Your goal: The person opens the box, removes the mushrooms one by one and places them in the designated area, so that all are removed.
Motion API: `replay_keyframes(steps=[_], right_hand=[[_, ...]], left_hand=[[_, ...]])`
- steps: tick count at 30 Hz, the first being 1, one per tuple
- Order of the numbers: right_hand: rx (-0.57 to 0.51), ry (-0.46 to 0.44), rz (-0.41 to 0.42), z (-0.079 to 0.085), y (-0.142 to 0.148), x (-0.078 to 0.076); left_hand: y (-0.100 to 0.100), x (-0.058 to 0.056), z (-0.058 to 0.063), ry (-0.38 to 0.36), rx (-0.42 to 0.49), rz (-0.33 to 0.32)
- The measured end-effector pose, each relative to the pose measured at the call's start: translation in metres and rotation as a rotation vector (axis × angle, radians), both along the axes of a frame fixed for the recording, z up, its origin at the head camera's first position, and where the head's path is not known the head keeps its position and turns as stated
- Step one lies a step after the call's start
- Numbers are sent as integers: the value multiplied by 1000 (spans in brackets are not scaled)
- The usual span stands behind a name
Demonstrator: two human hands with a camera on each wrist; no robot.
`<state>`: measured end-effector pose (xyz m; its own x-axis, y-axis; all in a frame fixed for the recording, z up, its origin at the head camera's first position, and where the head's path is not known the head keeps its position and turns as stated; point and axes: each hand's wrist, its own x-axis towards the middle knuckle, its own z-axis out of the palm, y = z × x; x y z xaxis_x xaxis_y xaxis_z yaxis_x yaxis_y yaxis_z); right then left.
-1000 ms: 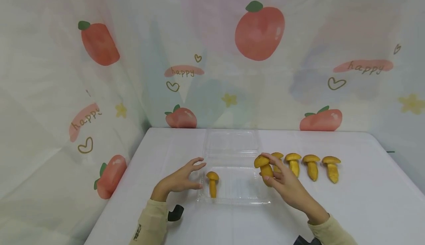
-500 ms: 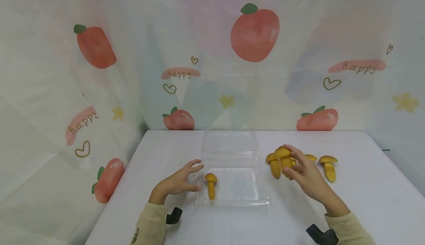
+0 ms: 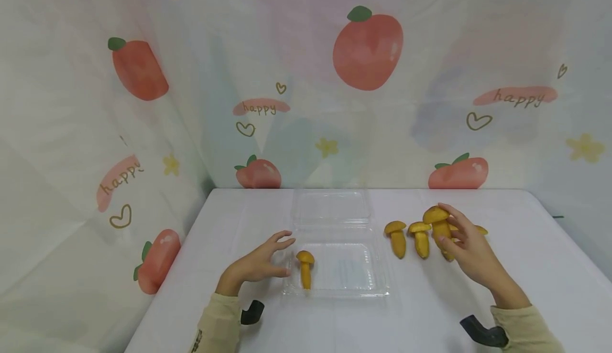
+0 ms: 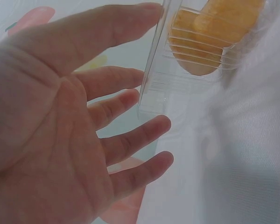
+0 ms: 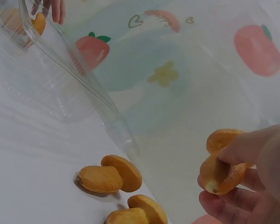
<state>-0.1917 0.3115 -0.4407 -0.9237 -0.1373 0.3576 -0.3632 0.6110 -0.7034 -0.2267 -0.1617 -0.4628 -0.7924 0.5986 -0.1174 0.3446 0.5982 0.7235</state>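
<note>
My right hand (image 3: 470, 249) pinches a yellow mushroom (image 3: 436, 217) by its stem, cap up, over the right part of a row of mushrooms. In the right wrist view the thumb and fingers lie around the held mushroom's stem. Two mushrooms, a nearer one (image 3: 396, 238) and its neighbour (image 3: 421, 238), lie to its left; others are partly hidden behind the hand. A clear plastic box (image 3: 334, 293) stands open on the table, with one mushroom (image 3: 305, 269) at its left side. My left hand (image 3: 258, 261) is spread beside the box's left rim, thumb tip right at the rim.
The box's clear lid (image 3: 332, 207) lies folded back toward the rear. A white cloth covers the table (image 3: 306, 326). A printed fabric backdrop (image 3: 296, 50) rises behind and on the left. Dark wrist mounts (image 3: 483, 332) stick out beneath the sleeves.
My right hand has carried the held mushroom rightward, away from the box and along the row, uncovering the mushrooms at the row's left end. The left hand stays beside the box.
</note>
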Motion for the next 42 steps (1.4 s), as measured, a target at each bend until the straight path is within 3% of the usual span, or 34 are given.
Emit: replay_keyframes(steps=[11, 25, 42], right_hand=[[33, -12, -59, -4, 25, -2], [-21, 13, -272, -17, 52, -5], [-59, 6, -377, -30, 79, -7]], left_hand=[[1, 0, 1, 5, -7, 8], [1, 0, 1, -4, -4, 12], [2, 0, 0, -11, -10, 33]])
